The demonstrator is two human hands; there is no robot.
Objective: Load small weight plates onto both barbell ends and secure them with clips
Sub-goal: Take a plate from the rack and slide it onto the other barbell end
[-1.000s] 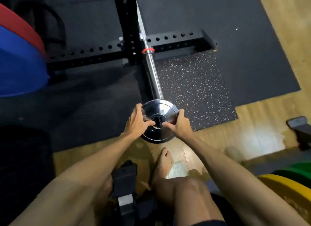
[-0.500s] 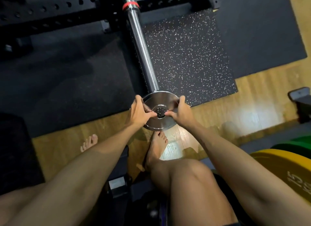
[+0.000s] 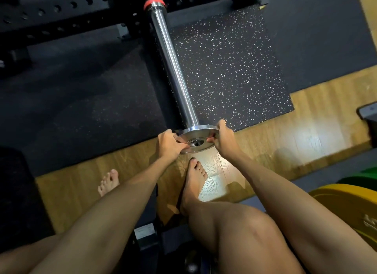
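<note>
Small round chrome weight plate (image 3: 199, 136) sits at the near end of the chrome barbell sleeve (image 3: 173, 63), sleeve tip visible in the plate's centre hole. Plate face is tilted toward the camera.

Head view: left hand (image 3: 168, 144) grips the plate's left rim, fingers curled behind it, thumb across the front face toward the hub. Right hand (image 3: 223, 140) grips the right rim, fingers wrapped over the top edge, thumb on the front face near the centre hole. Both hands are closed on the plate from opposite sides. Both forearms are extended forward, nearly straight, converging on the plate.

Sleeve runs away from the camera to a red ring collar (image 3: 154, 3) at the top of the frame, beside the black perforated rack frame (image 3: 61, 14). Speckled black rubber mat (image 3: 224, 65) lies under and right of the sleeve; its near edge meets the wooden floor (image 3: 295, 131) just behind the plate.

Two bare feet on the wood: one directly below the plate (image 3: 193, 179), one further left (image 3: 109, 182). Bent knee in the foreground. Yellow bumper plate (image 3: 350, 210) at the right edge, a green one (image 3: 365, 176) just behind it.
</note>
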